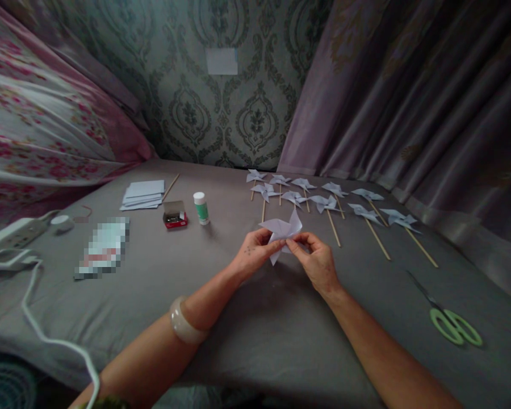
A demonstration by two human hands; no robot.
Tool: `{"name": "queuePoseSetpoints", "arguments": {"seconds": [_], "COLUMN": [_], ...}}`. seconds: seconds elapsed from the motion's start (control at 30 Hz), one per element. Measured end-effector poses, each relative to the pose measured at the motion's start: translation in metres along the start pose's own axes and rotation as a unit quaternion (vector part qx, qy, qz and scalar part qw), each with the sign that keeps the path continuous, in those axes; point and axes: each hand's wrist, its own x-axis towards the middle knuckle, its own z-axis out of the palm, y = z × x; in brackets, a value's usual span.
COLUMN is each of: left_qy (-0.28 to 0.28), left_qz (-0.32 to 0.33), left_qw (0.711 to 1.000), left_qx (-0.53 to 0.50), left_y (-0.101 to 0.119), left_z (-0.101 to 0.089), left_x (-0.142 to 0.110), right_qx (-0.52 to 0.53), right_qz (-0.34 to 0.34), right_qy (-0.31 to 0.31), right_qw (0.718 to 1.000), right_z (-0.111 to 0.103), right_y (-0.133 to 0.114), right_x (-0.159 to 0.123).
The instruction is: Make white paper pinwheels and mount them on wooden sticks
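A folded white paper pinwheel (283,228) is held up between both hands over the grey cloth-covered surface (255,318). My left hand (258,250) pinches it from the left, thumb on the near side. From the right, my right hand (317,258) grips it, thumb and fingertips close to its centre. I see no stick on this pinwheel. Beyond my hands lie several finished pinwheels (323,203), each with a thin wooden stick (378,240). Green-handled scissors (447,318) rest to the right of my right forearm, blades pointing away.
At the back left are a stack of white paper (143,194), a wooden stick (171,187), a small open red box (175,217) and an upright glue stick (201,208). A blurred packet (103,247), a power strip (15,236) and a white cable (51,341) occupy the left side.
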Motion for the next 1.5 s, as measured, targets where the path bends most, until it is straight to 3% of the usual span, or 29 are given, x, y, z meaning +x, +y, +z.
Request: {"name": "queuePoseSetpoints", "arguments": {"seconds": [0.33, 0.53, 0.77, 0.9, 1.1, 1.5], "left_qy": [0.001, 0.001, -0.003, -0.012, -0.005, 0.016], "left_qz": [-0.006, 0.003, 0.007, -0.002, -0.011, -0.02], "left_qw": [1.0, 1.0, 1.0, 1.0, 1.0, 1.0], "left_qx": [-0.019, -0.013, -0.008, 0.001, 0.007, 0.006], "left_y": [-0.0001, -0.0001, -0.0033, -0.0007, 0.005, 0.0028], "left_z": [0.0012, -0.0001, -0.0026, -0.002, -0.0015, -0.0033], "left_x": [0.0003, 0.0012, 0.0047, 0.0037, 0.0006, 0.0033], "right_qx": [0.086, 0.136, 0.102, 0.101, 0.122, 0.072], "right_qz": [0.033, 0.061, 0.036, 0.058, 0.077, 0.047], "right_qy": [0.038, 0.024, -0.014, -0.024, -0.03, -0.029], "right_qw": [0.995, 0.989, 0.994, 0.993, 0.989, 0.996], "right_z": [0.0049, 0.0064, 0.0038, 0.0023, 0.0023, 0.0006], "right_y": [0.001, 0.0005, -0.0024, -0.0055, -0.0058, -0.0066], "right_x": [0.0013, 0.0021, 0.0055, 0.0054, 0.0055, 0.0064]}}
